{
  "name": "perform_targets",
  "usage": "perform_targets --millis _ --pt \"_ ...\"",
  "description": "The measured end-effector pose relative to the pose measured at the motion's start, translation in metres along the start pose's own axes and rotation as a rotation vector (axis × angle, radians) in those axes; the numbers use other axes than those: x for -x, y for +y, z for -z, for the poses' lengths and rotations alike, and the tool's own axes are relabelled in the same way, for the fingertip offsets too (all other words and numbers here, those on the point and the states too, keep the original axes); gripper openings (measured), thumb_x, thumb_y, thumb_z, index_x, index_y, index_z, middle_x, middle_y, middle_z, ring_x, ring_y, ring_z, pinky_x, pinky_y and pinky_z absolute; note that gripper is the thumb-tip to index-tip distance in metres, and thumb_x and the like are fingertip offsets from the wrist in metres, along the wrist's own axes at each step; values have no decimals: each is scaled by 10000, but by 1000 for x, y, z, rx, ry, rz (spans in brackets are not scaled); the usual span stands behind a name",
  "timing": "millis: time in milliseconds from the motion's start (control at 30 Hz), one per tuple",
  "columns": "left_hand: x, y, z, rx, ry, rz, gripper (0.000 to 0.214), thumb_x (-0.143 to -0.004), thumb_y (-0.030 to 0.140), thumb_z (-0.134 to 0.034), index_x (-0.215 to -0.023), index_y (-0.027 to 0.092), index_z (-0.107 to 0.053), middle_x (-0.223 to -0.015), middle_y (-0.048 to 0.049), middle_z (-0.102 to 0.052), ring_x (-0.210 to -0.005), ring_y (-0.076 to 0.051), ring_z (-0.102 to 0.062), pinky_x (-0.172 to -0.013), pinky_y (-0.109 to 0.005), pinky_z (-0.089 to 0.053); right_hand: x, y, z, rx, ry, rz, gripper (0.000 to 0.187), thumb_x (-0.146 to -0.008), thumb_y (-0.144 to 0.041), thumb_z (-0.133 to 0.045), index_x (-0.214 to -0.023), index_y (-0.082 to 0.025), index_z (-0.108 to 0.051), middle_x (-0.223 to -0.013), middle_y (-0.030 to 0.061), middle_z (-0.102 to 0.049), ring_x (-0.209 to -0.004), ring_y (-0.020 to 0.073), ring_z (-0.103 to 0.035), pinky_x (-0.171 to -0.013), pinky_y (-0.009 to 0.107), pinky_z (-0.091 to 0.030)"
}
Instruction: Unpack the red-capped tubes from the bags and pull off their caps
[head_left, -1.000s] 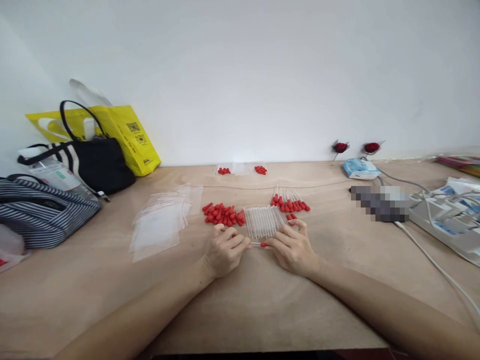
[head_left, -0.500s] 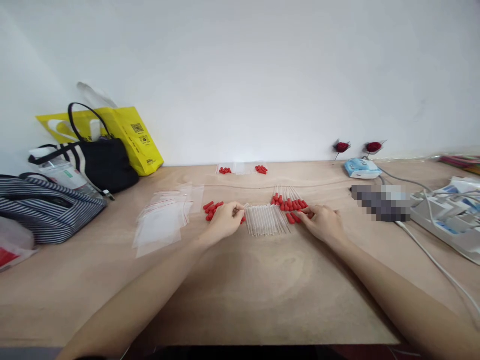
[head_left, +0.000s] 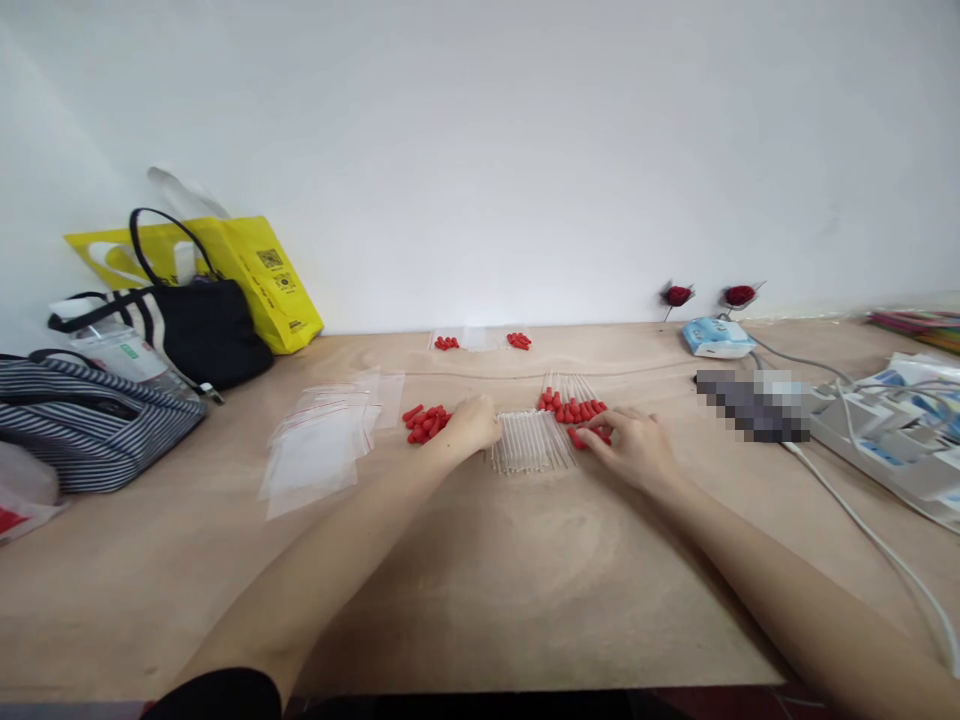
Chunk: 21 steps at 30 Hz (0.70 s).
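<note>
A row of thin clear glass tubes (head_left: 529,442) lies side by side on the wooden table. At its left end is my left hand (head_left: 474,424), fingers curled closed; what they may hold is hidden. My right hand (head_left: 634,445) is at the right of the row, thumb and fingers closed on a red rubber bulb (head_left: 576,438). Just behind it, droppers with red bulbs (head_left: 574,408) lie fanned out, their thin tubes pointing toward the wall. A pile of loose red bulbs (head_left: 426,424) sits left of my left hand.
Clear zip bags (head_left: 319,435) lie spread at left. Against the wall, bagged red-bulbed droppers (head_left: 480,340) lie flat. Handbags (head_left: 217,330) and a yellow bag (head_left: 281,290) stand at far left. A tissue pack (head_left: 718,338), cables and a white power strip (head_left: 862,435) occupy the right.
My left hand has shifted slightly right and turned, its fingers now hidden behind its back, at the end of the tube row. My right hand has moved slightly left over the red bulbs.
</note>
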<state>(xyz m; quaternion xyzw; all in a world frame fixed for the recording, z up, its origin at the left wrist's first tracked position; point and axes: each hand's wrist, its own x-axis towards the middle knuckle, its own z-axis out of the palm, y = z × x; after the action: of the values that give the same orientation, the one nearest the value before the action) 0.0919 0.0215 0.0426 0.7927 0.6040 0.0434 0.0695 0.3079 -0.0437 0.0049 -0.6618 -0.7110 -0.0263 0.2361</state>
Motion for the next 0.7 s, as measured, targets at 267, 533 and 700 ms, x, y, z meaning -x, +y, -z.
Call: perform_targets --millis 267,533,700 --pt "21 -2 -6 19 113 -135 237 -807 247 -449 -939 121 -599 -900 -116 -626 -844 -226 -588 -729 -319 -449 10 -12 7 -61 -142 220 338 -665 -557 -588 -761 -238 -647 -688 10 -649 -758 205 -563 -686 323 -312" --pt "50 -52 -19 266 280 -682 375 -725 385 -598 -1015 149 -567 -990 -94 -541 -923 -193 -515 -851 -331 -420 11 -21 -6 -215 -231 113 147 -700 -363 -600 -677 -219 -622 -659 -3 -640 -655 168 -555 -626 285 -362" --pt "51 -68 -22 339 235 -636 367 -702 385 -635 -987 169 -552 -949 -65 -572 -898 -183 -523 -818 -319 -431 9 -23 -11 -250 -242 103 157 -714 -339 -586 -619 -214 -580 -664 -19 -640 -659 157 -546 -608 264 -346"
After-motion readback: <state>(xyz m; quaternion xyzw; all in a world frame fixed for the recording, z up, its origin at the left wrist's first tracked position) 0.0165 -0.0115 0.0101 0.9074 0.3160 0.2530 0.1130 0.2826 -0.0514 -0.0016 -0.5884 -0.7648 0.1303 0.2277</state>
